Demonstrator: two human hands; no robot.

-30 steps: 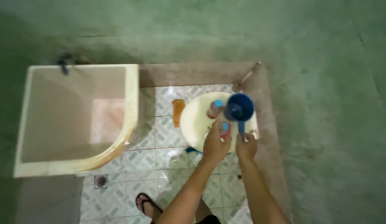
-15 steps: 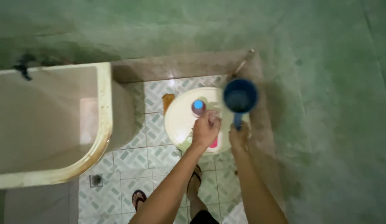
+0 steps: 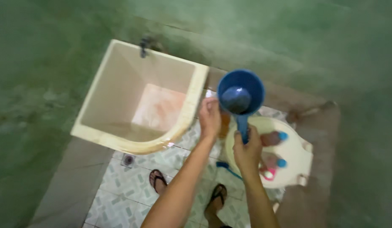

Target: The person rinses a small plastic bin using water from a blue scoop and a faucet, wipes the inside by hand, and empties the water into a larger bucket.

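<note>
We gripped the blue plastic dipper (image 3: 240, 92) by its handle with the right hand (image 3: 247, 150) (light, stiff, likely slippery wet); left hand (image 3: 210, 117) closed, contents unclear

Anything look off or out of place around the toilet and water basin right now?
Bottles lie on their sides on the closed toilet lid, an odd resting spot. The water basin has a pinkish stain on its floor. The right hand holds a blue dipper upright; nothing is visibly spilling.
</note>
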